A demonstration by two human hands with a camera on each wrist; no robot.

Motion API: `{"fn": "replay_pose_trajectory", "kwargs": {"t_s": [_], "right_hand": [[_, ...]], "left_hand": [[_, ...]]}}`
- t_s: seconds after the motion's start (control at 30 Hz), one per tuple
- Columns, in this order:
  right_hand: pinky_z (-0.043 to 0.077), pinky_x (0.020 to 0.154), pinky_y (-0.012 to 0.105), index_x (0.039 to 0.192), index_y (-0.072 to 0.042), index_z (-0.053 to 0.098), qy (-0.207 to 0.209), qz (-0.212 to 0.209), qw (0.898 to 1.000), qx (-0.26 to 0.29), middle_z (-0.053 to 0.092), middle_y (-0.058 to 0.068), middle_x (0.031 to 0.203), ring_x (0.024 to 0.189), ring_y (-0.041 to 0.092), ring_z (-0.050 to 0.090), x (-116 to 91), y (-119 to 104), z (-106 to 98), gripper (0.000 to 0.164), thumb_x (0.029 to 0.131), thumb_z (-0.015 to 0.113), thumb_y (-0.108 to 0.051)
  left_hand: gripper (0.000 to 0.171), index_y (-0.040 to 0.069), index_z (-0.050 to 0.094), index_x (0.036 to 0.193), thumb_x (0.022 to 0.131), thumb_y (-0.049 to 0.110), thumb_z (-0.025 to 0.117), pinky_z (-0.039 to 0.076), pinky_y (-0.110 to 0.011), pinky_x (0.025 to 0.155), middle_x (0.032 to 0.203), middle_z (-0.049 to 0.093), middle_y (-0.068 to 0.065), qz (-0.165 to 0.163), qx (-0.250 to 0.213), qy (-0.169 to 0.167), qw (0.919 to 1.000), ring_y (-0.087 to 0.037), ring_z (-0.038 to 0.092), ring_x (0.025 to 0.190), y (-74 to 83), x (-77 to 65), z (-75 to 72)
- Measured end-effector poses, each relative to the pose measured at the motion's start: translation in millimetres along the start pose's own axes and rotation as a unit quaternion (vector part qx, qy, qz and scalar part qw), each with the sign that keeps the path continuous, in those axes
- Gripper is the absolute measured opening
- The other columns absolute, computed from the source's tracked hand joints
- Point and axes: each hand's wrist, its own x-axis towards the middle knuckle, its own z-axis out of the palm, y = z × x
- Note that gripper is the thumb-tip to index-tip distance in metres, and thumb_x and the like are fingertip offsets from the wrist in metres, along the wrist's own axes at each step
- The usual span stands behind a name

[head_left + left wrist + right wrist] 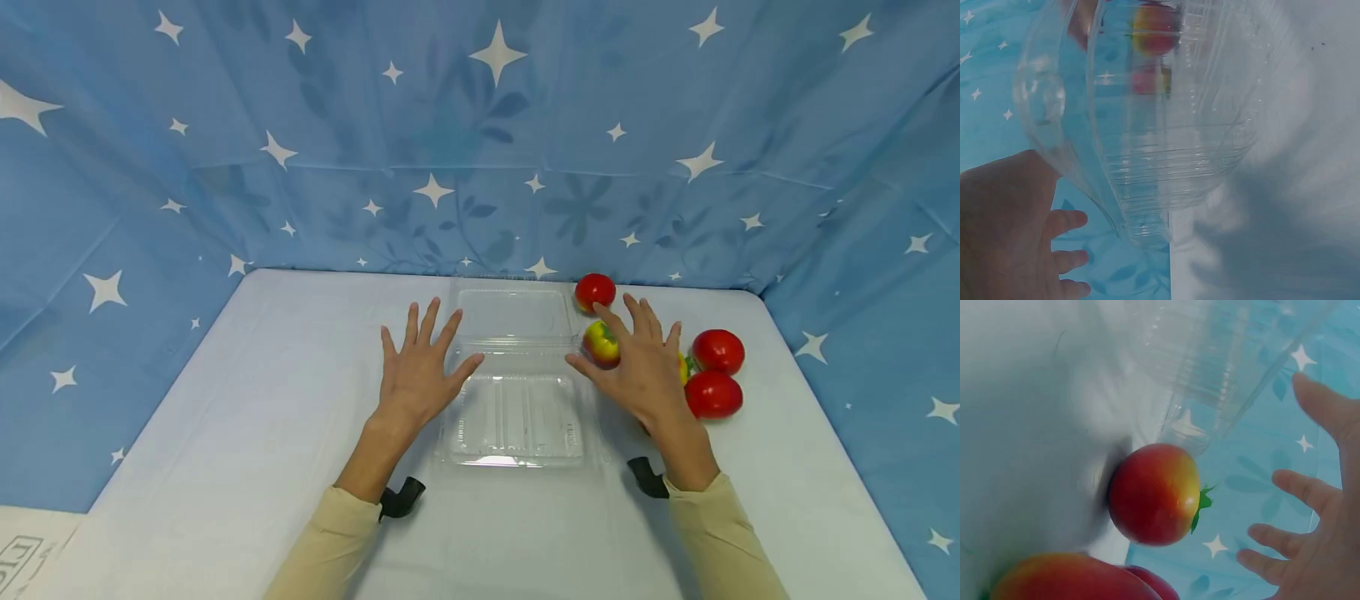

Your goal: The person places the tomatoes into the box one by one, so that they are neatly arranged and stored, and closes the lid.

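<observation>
Box (pixel 517 412) lay open between my left grip (pixel 415 375) and right grip (pixel 641 375), both spread, holding nothing; its clear plastic seemed light, flimsy, slick, best held by the rim (pixel 480 461).

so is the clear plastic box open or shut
Open: the lid is folded back beyond the base, not over it.

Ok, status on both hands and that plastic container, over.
Left hand, right hand: both open, holding nothing. Clear container: lid folded back, empty. Possible obstacle: red-yellow fruit close on its right.
</observation>
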Motion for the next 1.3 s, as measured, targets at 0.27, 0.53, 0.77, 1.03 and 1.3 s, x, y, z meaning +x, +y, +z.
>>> {"fn": "replay_pose_trajectory", "kwargs": {"t_s": [0.27,0.53,0.77,1.03,1.3], "right_hand": [[0.036,0.112,0.076,0.150,-0.015,0.054,-0.002,0.009,0.997,0.080,0.041,0.022,0.159,0.142,0.049,0.041,-2,9,-4,0.070,0.088,0.082,-0.030],[0.046,0.109,0.071,0.145,-0.011,0.056,-0.015,0.003,0.995,0.102,0.050,0.022,0.148,0.134,0.045,0.050,0,18,-5,0.063,0.088,0.082,-0.017],[0.033,0.116,0.073,0.142,-0.009,0.058,-0.013,-0.001,0.996,0.090,0.052,0.024,0.146,0.134,0.046,0.048,1,23,-3,0.061,0.086,0.083,-0.014],[0.012,0.123,0.078,0.146,-0.010,0.055,-0.041,0.020,0.995,0.086,0.045,0.027,0.151,0.140,0.050,0.042,3,28,-2,0.063,0.089,0.081,-0.017],[0.006,0.122,0.080,0.149,-0.010,0.052,-0.048,0.024,0.995,0.087,0.040,0.029,0.153,0.142,0.051,0.039,8,34,2,0.065,0.090,0.079,-0.017]], "left_hand": [[0.068,0.023,0.035,0.164,0.106,0.057,0.046,0.023,-0.071,0.125,0.173,0.028,-0.009,-0.006,-0.077,-0.010,0.9970,-0.035,0.023,0.162,-6.0,-2.6,4.4],[0.057,0.020,0.044,0.159,0.108,0.044,0.052,0.046,-0.060,0.115,0.161,0.048,-0.011,-0.030,-0.163,-0.002,0.9862,-0.036,0.048,0.148,-13.1,-3.9,4.3],[0.054,0.023,0.046,0.158,0.107,0.038,0.056,0.046,-0.059,0.116,0.159,0.050,-0.011,-0.056,-0.244,-0.034,0.9675,-0.035,0.050,0.147,-13.7,-6.8,-0.4],[0.055,0.022,0.048,0.156,0.104,0.029,0.063,0.057,-0.055,0.101,0.148,0.059,-0.015,-0.069,-0.307,-0.044,0.9482,-0.036,0.061,0.135,-15.2,-10.8,0.6],[0.058,0.021,0.047,0.157,0.102,0.025,0.066,0.061,-0.046,0.092,0.145,0.061,-0.015,-0.082,-0.381,-0.073,0.9181,-0.034,0.062,0.132,-20.3,-13.4,-0.6]]}}
